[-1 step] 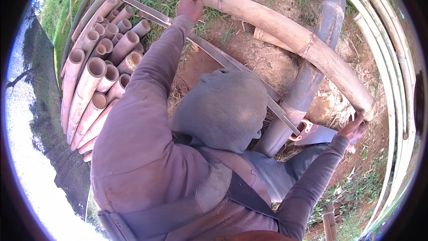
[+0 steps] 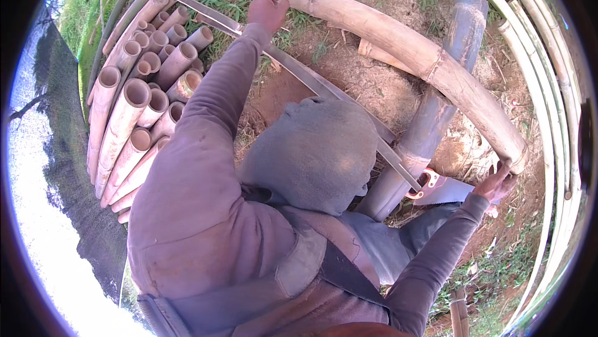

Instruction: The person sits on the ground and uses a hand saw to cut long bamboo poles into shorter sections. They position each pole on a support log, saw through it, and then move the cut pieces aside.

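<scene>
A thick, pale bamboo pole (image 2: 398, 38) lies slantwise across a darker, grey bamboo pole (image 2: 430, 119). At its far left end, my left hand (image 2: 269, 10) is closed, with curled fingers against the pole's rim. My right hand (image 2: 496, 184) grips the near right end, thumb and fingers at the cut edge. Below that hand lies a handsaw (image 2: 445, 190) with an orange-brown handle. A long, narrow split strip (image 2: 305, 78) passes beneath my left forearm and ends near the saw handle.
Several cut bamboo tubes (image 2: 136, 92) are stacked on the left, open ends up. Long, thin bamboo poles (image 2: 548, 100) curve along the right side. A grey cap (image 2: 311, 156) blocks part of the middle. A short bamboo piece (image 2: 374, 52) lies under the pale pole.
The whole view has shifted slightly. Both hands stay at the ends of the bamboo pole.
</scene>
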Available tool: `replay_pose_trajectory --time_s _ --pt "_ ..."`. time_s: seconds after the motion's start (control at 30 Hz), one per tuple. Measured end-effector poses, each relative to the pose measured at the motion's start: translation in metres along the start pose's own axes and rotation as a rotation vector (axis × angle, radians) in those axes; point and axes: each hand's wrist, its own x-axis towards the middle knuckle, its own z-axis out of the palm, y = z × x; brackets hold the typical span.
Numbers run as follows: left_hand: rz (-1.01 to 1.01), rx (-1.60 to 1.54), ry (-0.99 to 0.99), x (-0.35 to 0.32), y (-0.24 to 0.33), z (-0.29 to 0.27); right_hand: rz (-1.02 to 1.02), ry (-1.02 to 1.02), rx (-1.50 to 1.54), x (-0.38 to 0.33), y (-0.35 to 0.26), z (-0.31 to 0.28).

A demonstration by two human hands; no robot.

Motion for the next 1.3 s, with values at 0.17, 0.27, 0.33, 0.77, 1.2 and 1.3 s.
replay_pose_trajectory --time_s 0.17,0.27,0.33,0.77,1.2,1.3 --pt "0.055 0.538 -0.621 -0.032 0.010 -0.026 -0.057 0.011 -0.104 0.012 0.016 0.003" --pt "0.165 0.871 -1.054 -0.040 0.029 -0.020 -0.172 0.157 -0.266 -0.002 0.009 0.012" --pt "0.287 0.912 -1.195 -0.049 0.035 -0.001 -0.343 0.239 -0.399 -0.007 0.019 0.014" --pt "0.795 0.695 -0.800 -0.070 0.026 0.016 -1.052 -0.606 -0.524 -0.185 -0.032 0.101" --pt "1.176 -0.003 -0.213 -0.101 0.154 0.076 -1.150 -0.563 -0.739 -0.084 -0.043 0.025" --pt "1.159 -0.099 -0.221 -0.111 0.176 0.093 -1.245 -0.527 -0.784 -0.051 -0.056 0.006"
